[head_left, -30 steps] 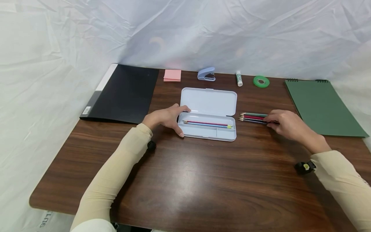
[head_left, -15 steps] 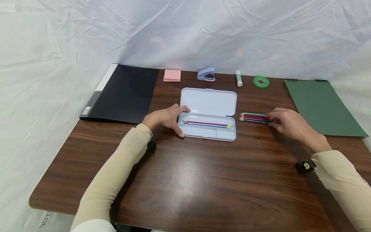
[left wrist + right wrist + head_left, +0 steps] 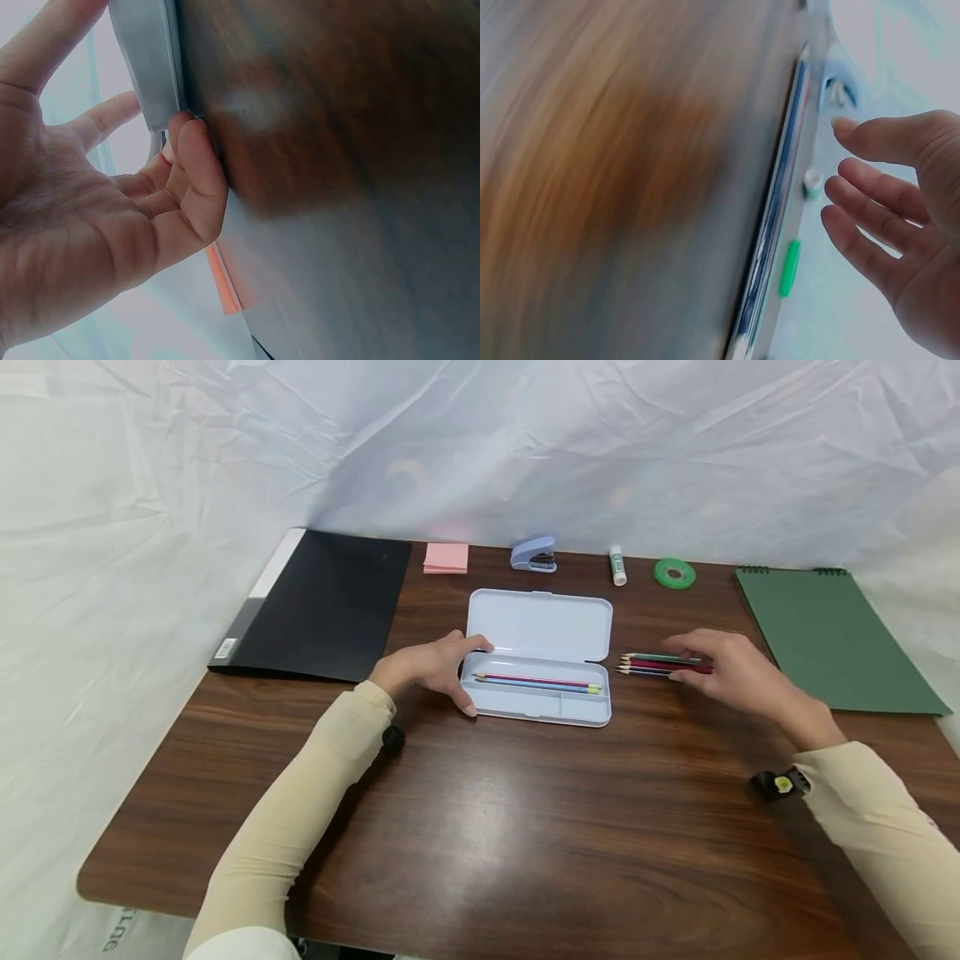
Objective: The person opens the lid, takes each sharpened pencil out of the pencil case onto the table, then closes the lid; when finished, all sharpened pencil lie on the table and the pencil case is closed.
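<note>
My left hand [image 3: 435, 668] holds the left end of an open white pencil case [image 3: 540, 625], thumb at the front corner and index finger by the hinge. In the left wrist view its other fingers [image 3: 196, 161] curl beside the case end [image 3: 150, 67]. Two pencils [image 3: 536, 682], one magenta and one light blue, lie in the case's rear compartment. Right of the case, several coloured pencils [image 3: 652, 665] lie side by side on the table, points to the left. My right hand [image 3: 735, 668] hovers over their back ends, thumb and fingers apart; the right wrist view shows it [image 3: 900, 202] holding nothing.
A black folder [image 3: 330, 602] lies at the left and a green spiral notebook [image 3: 832, 635] at the right. Along the back stand pink sticky notes [image 3: 446, 557], a light blue stapler [image 3: 534, 555], a glue stick [image 3: 617, 566] and a green tape roll [image 3: 674, 573].
My right hand, earlier low with its fingertips at the pencils' back ends, has risen slightly and spread its thumb and fingers. My left hand and the case keep their place.
</note>
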The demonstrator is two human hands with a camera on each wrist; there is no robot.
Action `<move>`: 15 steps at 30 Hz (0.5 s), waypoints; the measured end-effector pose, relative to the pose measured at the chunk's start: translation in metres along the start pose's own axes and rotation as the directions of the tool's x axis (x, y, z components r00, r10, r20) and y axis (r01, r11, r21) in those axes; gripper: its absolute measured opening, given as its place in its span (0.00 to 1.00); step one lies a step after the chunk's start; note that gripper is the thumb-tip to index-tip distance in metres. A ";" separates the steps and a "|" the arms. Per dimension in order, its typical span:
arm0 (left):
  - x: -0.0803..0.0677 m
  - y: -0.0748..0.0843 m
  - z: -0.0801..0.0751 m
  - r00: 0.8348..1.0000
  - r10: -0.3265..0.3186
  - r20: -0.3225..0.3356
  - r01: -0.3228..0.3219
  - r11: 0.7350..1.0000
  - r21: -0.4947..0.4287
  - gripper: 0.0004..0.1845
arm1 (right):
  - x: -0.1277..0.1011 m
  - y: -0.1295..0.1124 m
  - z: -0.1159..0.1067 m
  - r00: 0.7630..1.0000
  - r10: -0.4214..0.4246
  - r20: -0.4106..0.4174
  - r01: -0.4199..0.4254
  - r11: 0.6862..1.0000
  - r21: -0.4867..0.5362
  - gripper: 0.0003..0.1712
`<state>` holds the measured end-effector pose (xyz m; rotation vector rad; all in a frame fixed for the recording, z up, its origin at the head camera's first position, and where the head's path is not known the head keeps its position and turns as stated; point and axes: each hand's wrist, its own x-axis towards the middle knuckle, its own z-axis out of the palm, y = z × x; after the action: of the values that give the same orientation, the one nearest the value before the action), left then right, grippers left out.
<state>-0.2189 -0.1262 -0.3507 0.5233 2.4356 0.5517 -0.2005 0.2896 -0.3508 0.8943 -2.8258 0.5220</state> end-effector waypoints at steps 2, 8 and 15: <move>0.000 0.000 0.000 1.000 -0.003 0.000 0.003 1.000 -0.002 0.54 | 0.006 -0.010 0.002 1.000 0.016 0.011 -0.016 0.998 0.055 0.26; -0.001 0.001 0.000 1.000 -0.001 0.001 0.001 1.000 -0.007 0.54 | 0.033 -0.041 0.010 0.992 -0.017 0.127 -0.012 0.974 0.225 0.27; -0.001 0.002 0.000 1.000 0.003 0.000 -0.003 1.000 -0.008 0.54 | 0.065 -0.078 0.028 0.948 -0.121 0.294 0.039 0.963 0.268 0.26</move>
<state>-0.2173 -0.1255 -0.3494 0.5234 2.4323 0.5618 -0.2088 0.1850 -0.3397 1.2337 -3.0245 0.8223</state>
